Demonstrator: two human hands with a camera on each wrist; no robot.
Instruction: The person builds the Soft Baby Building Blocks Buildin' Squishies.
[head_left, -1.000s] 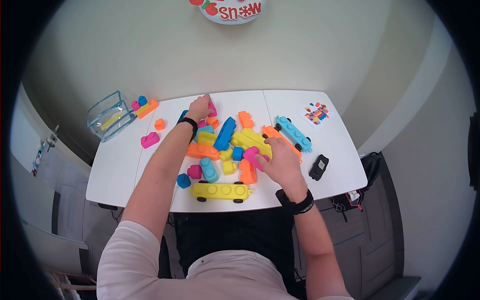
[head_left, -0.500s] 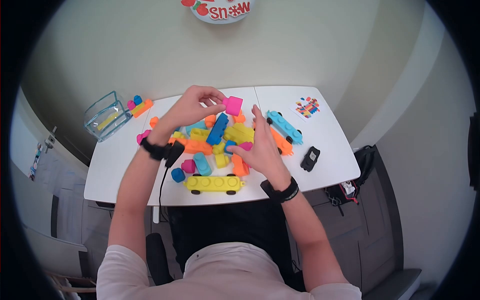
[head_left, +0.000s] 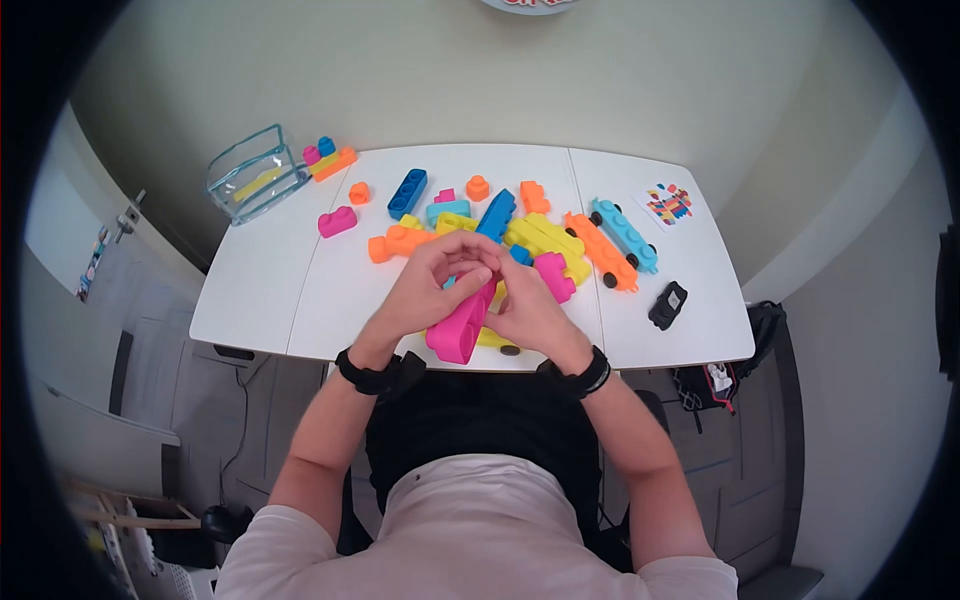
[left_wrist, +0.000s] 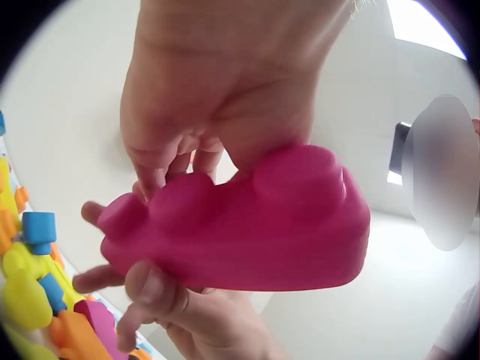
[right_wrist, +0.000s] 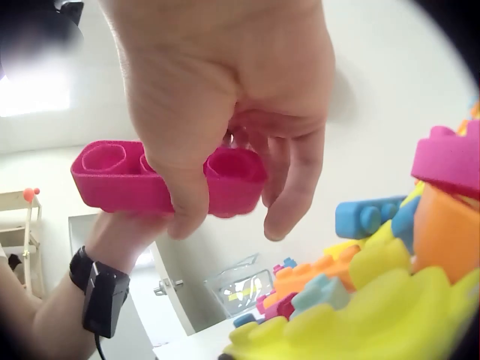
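A long magenta toy block [head_left: 460, 332] with three round studs is held up in front of the body, above the near table edge. My left hand [head_left: 437, 285] grips it from the left side. From the right, my right hand [head_left: 530, 312] pinches its other end. The left wrist view shows the studded side of the block [left_wrist: 247, 240], with the right thumb [left_wrist: 154, 289] pressed against its edge. Its hollow underside [right_wrist: 139, 176] faces the right wrist view, my right thumb lying across it. Behind the hands, a yellow wheeled base [head_left: 497, 340] is mostly hidden.
Loose blocks cover the middle, among them a yellow piece [head_left: 545, 240] and a blue one [head_left: 407, 193]. Orange [head_left: 602, 252] and light blue [head_left: 625, 235] wheeled bases lie right, near a black device [head_left: 668, 305] and a picture card [head_left: 668, 203]. A clear case [head_left: 258, 175] stands far left.
My left hand has lifted the magenta block from the far side and brought it toward the body. My right hand has left the pile and now holds the block too.
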